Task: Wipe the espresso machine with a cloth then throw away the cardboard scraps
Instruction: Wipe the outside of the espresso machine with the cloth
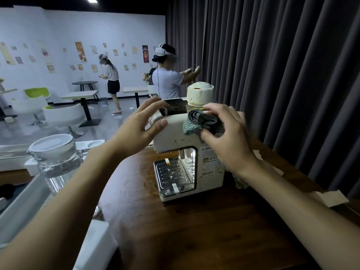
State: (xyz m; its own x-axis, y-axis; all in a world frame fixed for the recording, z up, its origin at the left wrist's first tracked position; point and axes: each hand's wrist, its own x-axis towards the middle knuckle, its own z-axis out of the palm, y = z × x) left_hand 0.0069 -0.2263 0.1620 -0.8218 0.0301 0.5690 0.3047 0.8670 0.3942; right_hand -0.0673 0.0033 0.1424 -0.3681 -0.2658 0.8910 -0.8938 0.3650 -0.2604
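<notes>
Pinching cloth (202, 121) on espresso machine (183, 137) — right hand (229, 141); left hand (136, 129) spread, bracing.

Two bare forearms, left hand (136, 129), right hand (231, 141), no sleeves

Glossy wooden table (194, 230), knitted cloth (202, 121), shiny metal drip tray (171, 172).

Dim foreground, brighter white back wall (58, 28), glare on the tabletop (136, 191), wide-angle bending at edges, slight softness.
</notes>
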